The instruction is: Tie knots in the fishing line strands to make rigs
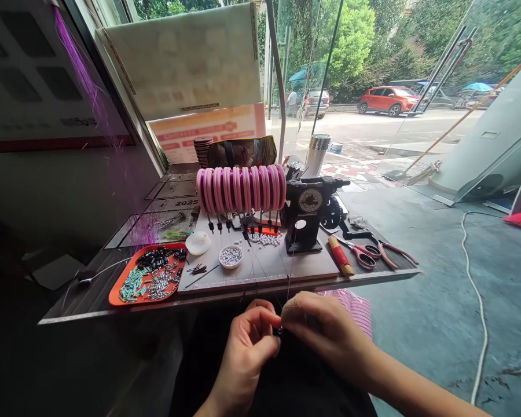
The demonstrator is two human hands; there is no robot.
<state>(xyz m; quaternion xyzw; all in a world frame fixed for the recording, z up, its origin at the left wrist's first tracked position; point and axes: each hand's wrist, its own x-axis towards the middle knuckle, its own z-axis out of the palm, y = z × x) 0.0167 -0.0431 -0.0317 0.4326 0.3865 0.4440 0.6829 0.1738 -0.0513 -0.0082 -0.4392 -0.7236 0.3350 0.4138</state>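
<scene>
Both my hands meet below the table's front edge, pinched together on a tiny dark piece (278,331) tied to a thin line (289,272). The line runs up to the black winding machine (306,215) on the table. My left hand (248,347) has its fingers curled and its thumb and forefinger closed at the piece. My right hand (323,330) pinches the same spot from the right, with a bandage on one fingertip. A row of pink spools (241,188) with hanging lines stands behind, to the left of the machine.
An orange tray (115,292) holds several small metal and teal parts. A small bowl of beads (230,256), a white lid (198,242), red scissors (363,253), pliers (395,253) and a red thread spool (340,256) lie on the table (95,301). A white cable (477,301) crosses the floor at right.
</scene>
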